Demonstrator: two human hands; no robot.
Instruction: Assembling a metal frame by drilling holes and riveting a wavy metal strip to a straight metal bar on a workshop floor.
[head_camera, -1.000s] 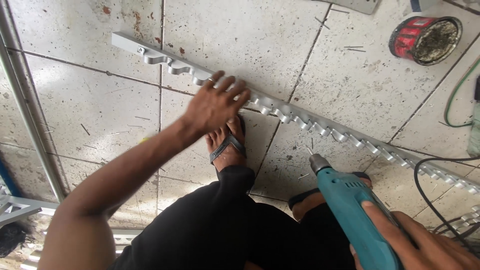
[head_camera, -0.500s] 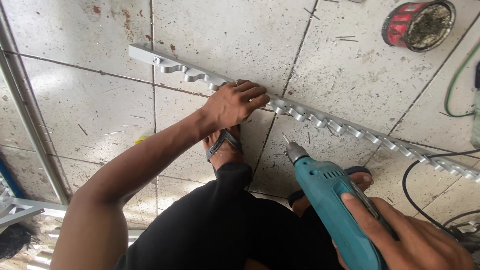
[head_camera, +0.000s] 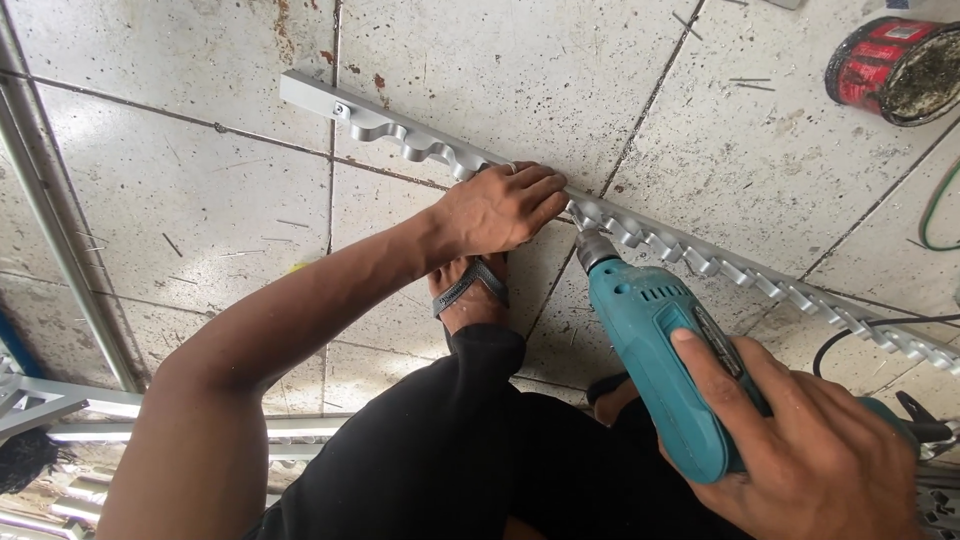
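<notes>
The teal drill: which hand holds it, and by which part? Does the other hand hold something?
The right hand grips the teal drill around its rear body. The left hand presses down on the grey metal rail, lying flat on it.

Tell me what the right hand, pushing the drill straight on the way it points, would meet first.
The right hand aims the teal drill up-left; its tip sits at the scalloped metal rail, so likely the rail first, beside the left hand. Contact is unclear.
</notes>
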